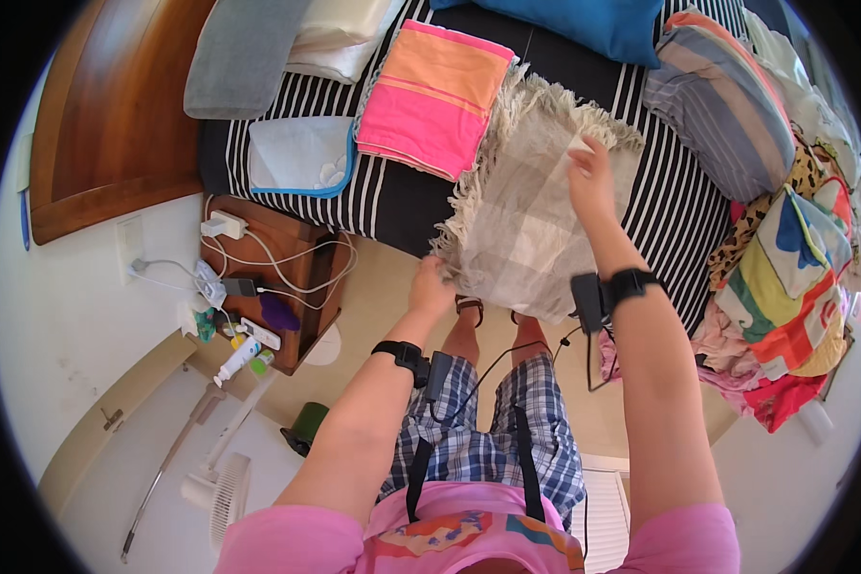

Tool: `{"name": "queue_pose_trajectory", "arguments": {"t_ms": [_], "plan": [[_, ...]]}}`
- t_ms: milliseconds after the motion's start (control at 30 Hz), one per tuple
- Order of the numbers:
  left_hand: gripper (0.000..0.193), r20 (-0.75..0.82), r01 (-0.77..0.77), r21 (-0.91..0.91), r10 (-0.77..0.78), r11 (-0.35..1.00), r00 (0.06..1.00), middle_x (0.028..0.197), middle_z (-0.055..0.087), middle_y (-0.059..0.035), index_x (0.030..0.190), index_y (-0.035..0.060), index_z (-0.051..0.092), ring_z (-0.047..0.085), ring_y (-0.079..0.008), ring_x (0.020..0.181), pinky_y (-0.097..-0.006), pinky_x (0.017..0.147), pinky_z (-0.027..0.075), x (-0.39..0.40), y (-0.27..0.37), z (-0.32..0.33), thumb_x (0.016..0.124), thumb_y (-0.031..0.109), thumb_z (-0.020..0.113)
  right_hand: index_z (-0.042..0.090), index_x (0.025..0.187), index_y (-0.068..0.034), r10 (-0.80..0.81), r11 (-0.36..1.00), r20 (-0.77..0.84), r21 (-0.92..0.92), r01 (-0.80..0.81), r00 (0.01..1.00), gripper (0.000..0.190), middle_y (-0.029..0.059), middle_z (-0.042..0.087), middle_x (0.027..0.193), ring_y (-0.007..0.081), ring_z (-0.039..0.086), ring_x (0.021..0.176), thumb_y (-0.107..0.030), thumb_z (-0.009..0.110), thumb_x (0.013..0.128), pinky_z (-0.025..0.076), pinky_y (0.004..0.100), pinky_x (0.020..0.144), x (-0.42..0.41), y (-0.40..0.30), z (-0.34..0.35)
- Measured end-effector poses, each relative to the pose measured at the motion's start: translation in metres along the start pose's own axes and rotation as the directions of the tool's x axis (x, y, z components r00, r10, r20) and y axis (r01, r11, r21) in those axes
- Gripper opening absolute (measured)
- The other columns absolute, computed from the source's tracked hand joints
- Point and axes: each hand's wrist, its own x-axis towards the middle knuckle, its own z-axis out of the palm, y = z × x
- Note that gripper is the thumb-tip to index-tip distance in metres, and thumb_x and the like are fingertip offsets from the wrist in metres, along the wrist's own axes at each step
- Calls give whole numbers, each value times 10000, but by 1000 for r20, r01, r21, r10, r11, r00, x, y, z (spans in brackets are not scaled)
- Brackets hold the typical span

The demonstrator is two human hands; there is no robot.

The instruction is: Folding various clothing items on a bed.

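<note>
A grey-beige fringed cloth (545, 208), folded, lies over the near edge of a bed with black and white striped bedding (394, 204). At its lower left corner, my left hand (433, 287) touches the fringe; whether its fingers are closed on the cloth cannot be told. My right hand (590, 172) is over the cloth's right part with its fingers curled, slightly blurred; any hold on the fabric is unclear. Left of the cloth lies a folded pink and orange towel (430, 97). Beside that is a light cloth with blue edging (301, 154).
A grey folded item (237, 64) and a blue pillow (581, 25) lie farther back. Bundled fabrics (782, 280) are heaped at right. A wooden nightstand (294, 244) with cables stands left, near a white fan (226, 495) and a metal pole (151, 495).
</note>
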Motion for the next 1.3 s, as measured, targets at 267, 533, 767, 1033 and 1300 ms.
{"name": "queue_pose_trajectory", "arguments": {"t_ms": [267, 533, 767, 1033, 1300], "plan": [[541, -107, -40, -144, 25, 989, 994, 1114, 530, -210, 1140, 38, 523, 529, -353, 1044, -402, 909, 431, 63, 46, -2, 677, 244, 713, 463, 1187, -7, 338, 937, -345, 35, -347, 876, 451, 85, 569, 916, 157, 547, 795, -6, 588, 754, 462, 258, 726, -106, 121, -103], [738, 201, 124, -155, -92, 980, 975, 1178, 543, -188, 1246, -82, 363, 561, -264, 1058, -326, 876, 458, 47, 58, -6, 680, 153, 776, 520, 1122, 40, 666, 711, -34, 329, -621, 745, 503, 158, 624, 1007, 249, 610, 899, -7, 649, 638, 484, 322, 798, -179, 129, -61], [716, 368, 297, -118, -236, 948, 899, 1156, 585, -211, 1257, -59, 442, 592, -286, 1038, -330, 914, 441, 29, 52, 3, 658, 150, 774, 574, 1114, 41, 689, 641, 292, 182, -746, 663, 419, 141, 642, 1027, 230, 593, 966, -68, 668, 720, 438, 309, 854, -202, 131, -51], [465, 530, 493, -220, -321, 842, 785, 1049, 640, -145, 1169, -31, 552, 627, -235, 947, -338, 817, 496, 0, 68, -1, 740, 78, 695, 523, 1178, 31, 449, 871, 147, 146, -469, 881, 399, 195, 612, 1079, 302, 627, 902, -206, 580, 862, 510, 385, 766, -249, 143, -65], [500, 819, 654, -121, -296, 747, 491, 1096, 611, -117, 1214, -46, 478, 604, -209, 978, -323, 818, 495, -63, 28, 1, 769, 7, 697, 497, 1190, -16, 706, 553, 412, 187, -812, 576, 321, 134, 601, 1004, 200, 620, 765, -93, 564, 886, 510, 287, 466, -298, 121, -125]]}}
